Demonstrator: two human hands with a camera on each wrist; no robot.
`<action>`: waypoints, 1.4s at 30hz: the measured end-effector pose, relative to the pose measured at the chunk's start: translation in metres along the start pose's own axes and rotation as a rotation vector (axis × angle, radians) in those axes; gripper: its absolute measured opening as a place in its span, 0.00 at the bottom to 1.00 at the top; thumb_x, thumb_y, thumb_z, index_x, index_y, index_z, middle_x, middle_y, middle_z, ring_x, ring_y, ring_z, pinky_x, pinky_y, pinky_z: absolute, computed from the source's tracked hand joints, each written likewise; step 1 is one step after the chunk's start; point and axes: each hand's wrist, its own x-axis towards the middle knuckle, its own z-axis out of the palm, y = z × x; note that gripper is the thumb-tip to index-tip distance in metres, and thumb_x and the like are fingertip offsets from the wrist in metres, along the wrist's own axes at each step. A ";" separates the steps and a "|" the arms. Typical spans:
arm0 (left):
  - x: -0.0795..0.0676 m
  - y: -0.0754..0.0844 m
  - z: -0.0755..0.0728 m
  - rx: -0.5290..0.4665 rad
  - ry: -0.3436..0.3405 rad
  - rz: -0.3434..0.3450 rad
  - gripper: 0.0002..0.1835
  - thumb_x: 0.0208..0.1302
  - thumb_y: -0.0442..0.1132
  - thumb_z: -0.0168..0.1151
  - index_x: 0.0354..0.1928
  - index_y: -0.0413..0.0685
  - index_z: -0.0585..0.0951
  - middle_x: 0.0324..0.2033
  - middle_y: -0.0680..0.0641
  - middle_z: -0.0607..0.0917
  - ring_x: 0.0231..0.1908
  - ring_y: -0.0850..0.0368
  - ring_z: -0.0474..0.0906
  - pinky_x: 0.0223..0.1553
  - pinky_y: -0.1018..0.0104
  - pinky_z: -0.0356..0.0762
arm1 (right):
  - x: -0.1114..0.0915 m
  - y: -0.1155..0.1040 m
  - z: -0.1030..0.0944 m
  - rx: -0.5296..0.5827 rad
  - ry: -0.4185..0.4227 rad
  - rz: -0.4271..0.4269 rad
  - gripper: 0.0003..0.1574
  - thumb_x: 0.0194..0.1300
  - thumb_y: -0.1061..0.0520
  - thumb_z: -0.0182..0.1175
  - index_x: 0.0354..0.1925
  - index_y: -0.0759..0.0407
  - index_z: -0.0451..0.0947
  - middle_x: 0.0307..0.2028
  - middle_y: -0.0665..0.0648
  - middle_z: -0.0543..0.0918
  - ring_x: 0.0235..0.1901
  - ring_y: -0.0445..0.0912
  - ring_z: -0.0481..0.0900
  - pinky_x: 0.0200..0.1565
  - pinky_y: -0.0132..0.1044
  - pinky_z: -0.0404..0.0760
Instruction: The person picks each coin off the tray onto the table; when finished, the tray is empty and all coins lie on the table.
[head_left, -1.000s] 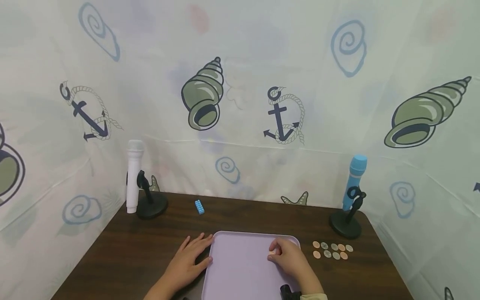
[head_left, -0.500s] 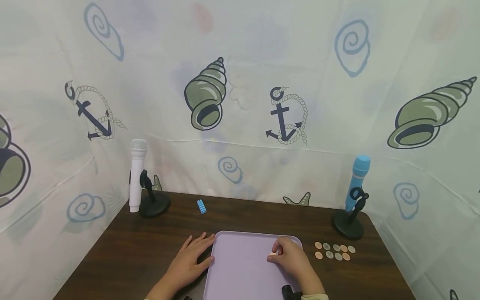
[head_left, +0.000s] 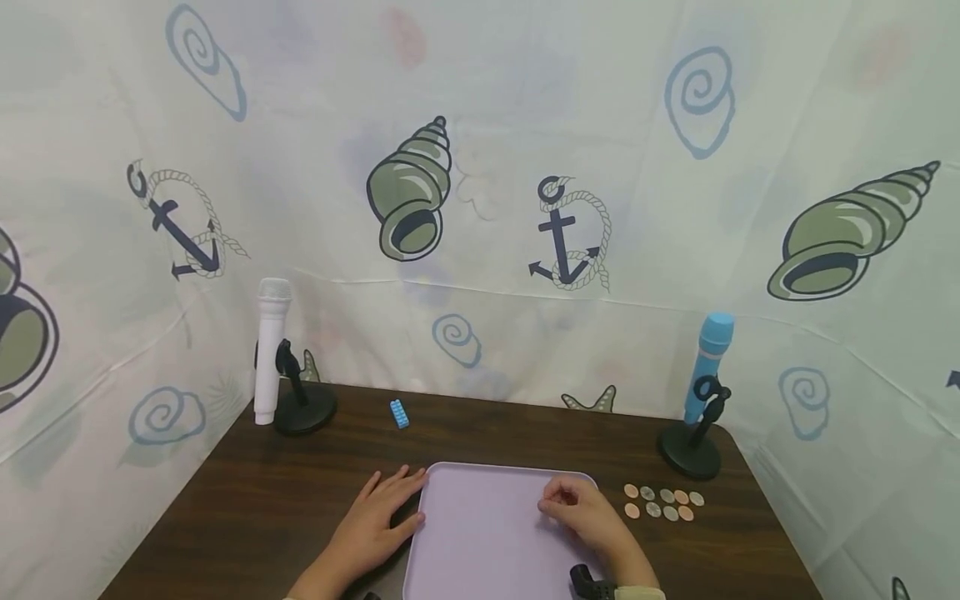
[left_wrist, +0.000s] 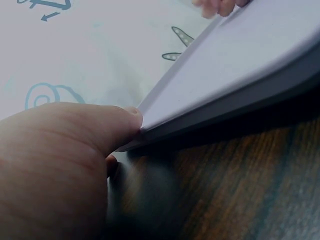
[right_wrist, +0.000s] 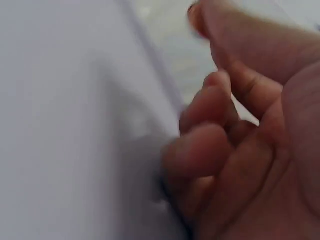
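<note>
A lilac tray (head_left: pixel 487 533) lies on the dark wooden table. My left hand (head_left: pixel 375 525) rests at its left edge, fingers spread, and the left wrist view has the thumb (left_wrist: pixel 120 120) against the tray's side. Over the right part of the tray is my right hand (head_left: pixel 581 508), thumb and index finger together, the other fingers curled. A copper-coloured coin (right_wrist: pixel 192 10) shows as a small edge at those fingertips in the right wrist view; the head view hides it. Several copper and silver coins (head_left: pixel 667 496) lie in two rows right of the tray.
A white microphone (head_left: pixel 268 358) leans by a black stand (head_left: pixel 303 408) at the back left. A blue microphone (head_left: pixel 705 367) stands with another black stand (head_left: pixel 690 450) at the back right. Behind the tray lies a blue toy brick (head_left: pixel 399 414). Patterned cloth (head_left: pixel 495 333) surrounds the table.
The right hand has lifted and turned slightly, and the coin seen at its fingertips earlier no longer shows in the head view. The left hand stays on the tray's edge.
</note>
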 end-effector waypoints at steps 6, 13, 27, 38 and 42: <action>0.002 -0.001 -0.003 0.009 -0.011 0.016 0.34 0.76 0.60 0.65 0.80 0.62 0.75 0.81 0.57 0.73 0.84 0.46 0.62 0.85 0.29 0.42 | -0.020 0.008 -0.014 0.410 0.104 -0.146 0.09 0.80 0.64 0.61 0.41 0.50 0.79 0.34 0.43 0.85 0.24 0.33 0.73 0.24 0.24 0.71; 0.003 0.000 -0.007 0.025 -0.005 0.030 0.34 0.76 0.58 0.66 0.80 0.60 0.75 0.80 0.56 0.73 0.84 0.45 0.63 0.85 0.29 0.42 | -0.039 0.019 -0.046 0.539 0.132 -0.271 0.17 0.85 0.66 0.51 0.47 0.47 0.82 0.40 0.45 0.87 0.23 0.40 0.64 0.24 0.36 0.53; -0.001 -0.002 -0.006 0.036 0.016 0.029 0.34 0.76 0.57 0.67 0.80 0.60 0.75 0.80 0.54 0.74 0.83 0.44 0.65 0.84 0.28 0.45 | -0.061 0.029 -0.104 0.308 1.005 0.036 0.19 0.72 0.52 0.75 0.48 0.65 0.83 0.34 0.44 0.87 0.25 0.38 0.77 0.24 0.28 0.78; 0.002 -0.002 -0.002 0.007 -0.005 0.011 0.35 0.77 0.59 0.65 0.81 0.62 0.73 0.81 0.57 0.72 0.85 0.46 0.61 0.86 0.30 0.41 | -0.081 0.038 -0.138 -0.009 0.992 0.400 0.20 0.68 0.45 0.77 0.47 0.60 0.90 0.24 0.40 0.82 0.22 0.40 0.76 0.22 0.36 0.78; 0.003 -0.001 -0.002 0.011 -0.018 0.010 0.36 0.77 0.60 0.65 0.82 0.62 0.72 0.82 0.57 0.71 0.85 0.46 0.60 0.86 0.30 0.40 | -0.086 0.037 -0.143 -0.038 0.977 0.489 0.22 0.70 0.49 0.72 0.52 0.65 0.87 0.20 0.47 0.83 0.19 0.44 0.79 0.19 0.42 0.78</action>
